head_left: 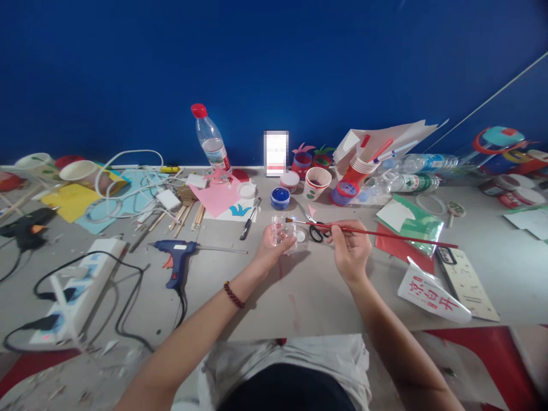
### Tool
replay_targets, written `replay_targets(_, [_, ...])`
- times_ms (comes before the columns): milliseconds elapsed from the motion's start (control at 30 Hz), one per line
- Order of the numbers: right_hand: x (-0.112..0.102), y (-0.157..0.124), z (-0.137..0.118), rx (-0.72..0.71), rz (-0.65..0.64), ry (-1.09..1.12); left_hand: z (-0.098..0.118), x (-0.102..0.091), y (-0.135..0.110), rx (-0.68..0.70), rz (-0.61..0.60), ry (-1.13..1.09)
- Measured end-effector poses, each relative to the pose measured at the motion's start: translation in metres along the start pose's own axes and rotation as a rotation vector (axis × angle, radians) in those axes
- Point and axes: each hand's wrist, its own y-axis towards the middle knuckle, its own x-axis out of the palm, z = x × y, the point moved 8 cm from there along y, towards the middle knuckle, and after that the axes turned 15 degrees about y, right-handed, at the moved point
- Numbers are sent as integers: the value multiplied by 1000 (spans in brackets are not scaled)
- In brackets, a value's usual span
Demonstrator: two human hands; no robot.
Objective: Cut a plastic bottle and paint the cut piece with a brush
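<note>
My left hand (278, 242) is wrapped round a clear plastic piece (280, 227) that looks like the cut end of a bottle. Between the fingers of my right hand (351, 245) is a long paintbrush (398, 234) with a red handle. Its bristle tip is at the rim of the clear piece; whether they touch I cannot tell. Just beyond stands an open jar of blue paint (280, 198). Black-handled scissors (317, 233) lie beside my right hand, and a small white round piece (300, 236) lies between the hands.
Left of my arm lie a blue glue gun (177, 257) and a white power strip (81, 291) with trailing cords. A red-capped bottle (212, 140), a paper cup (317, 184) and a phone (276, 153) stand along the back. Rightward are a green sheet (422, 228) and plastic bottles (417, 182).
</note>
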Motion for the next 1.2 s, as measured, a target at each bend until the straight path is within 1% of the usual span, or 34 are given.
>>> replay_targets(267, [-10,6,-7,-57,82,-16,-2,-3,0,-16,12,2])
replay_targets(400, [-16,7,-9,-73,133,52,-2,-2,-1,-16,-1,-11])
replay_targets(467, [-15,6,-7,-55,122,97,-1,-1,-1,-8,6,-15])
replay_targets(567, [-9,3,-4,-16,68,111,-1,-1,-2,9,20,-25])
replay_targets(733, [0,1,-10,-44,7,49,0,0,-4,13,35,-10])
replay_targets(1033, [-11,6,-10,-82,82,-18,-2,-2,-3,1,40,-1])
replay_targets(1200, [-16,6,-11,-93,124,25,-1,-1,-3,15,38,-7])
